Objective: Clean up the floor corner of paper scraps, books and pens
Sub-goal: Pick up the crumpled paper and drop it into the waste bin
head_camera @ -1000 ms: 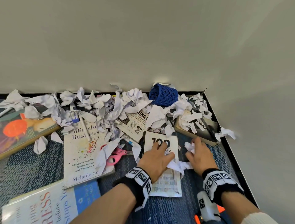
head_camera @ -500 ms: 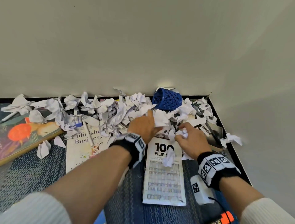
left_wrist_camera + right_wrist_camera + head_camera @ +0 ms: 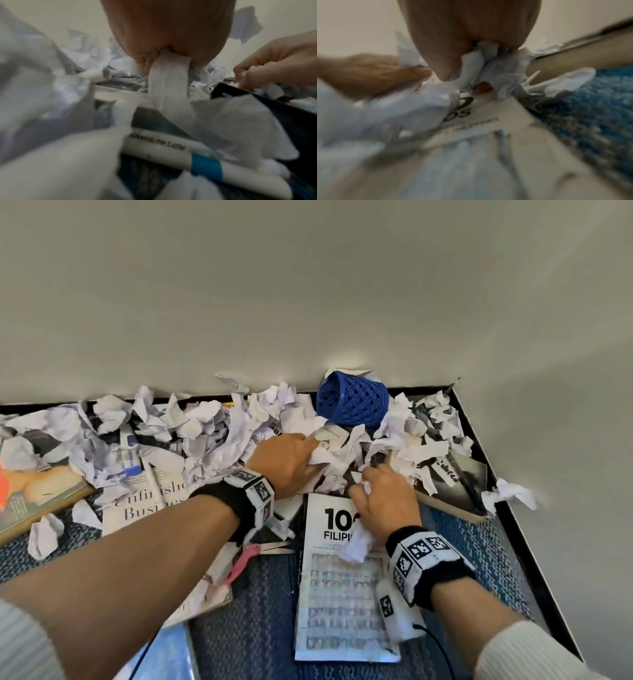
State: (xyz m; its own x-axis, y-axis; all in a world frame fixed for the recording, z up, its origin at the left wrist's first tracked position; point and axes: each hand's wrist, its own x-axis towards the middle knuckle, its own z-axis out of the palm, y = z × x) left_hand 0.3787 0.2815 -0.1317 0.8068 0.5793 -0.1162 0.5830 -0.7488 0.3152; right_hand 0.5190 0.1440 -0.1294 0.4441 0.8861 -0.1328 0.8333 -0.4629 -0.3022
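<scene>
1. Crumpled white paper scraps [image 3: 212, 429] lie heaped along the wall, over the books [image 3: 342, 587] on the blue carpet [image 3: 260, 611].
2. Left hand [image 3: 287, 462] clutches a scrap.
3. Right hand [image 3: 383, 501] grips wadded scraps.

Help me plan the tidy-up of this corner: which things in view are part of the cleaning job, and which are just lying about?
Part of the job:
- crumpled paper scraps, some gripped by the left hand and the right hand
- white "100" book
- "Unfinished Business" book
- fish-cover book
- dark book
- blue-banded pen

Just lying about:
- pink scissors
- tipped blue mesh cup
</scene>
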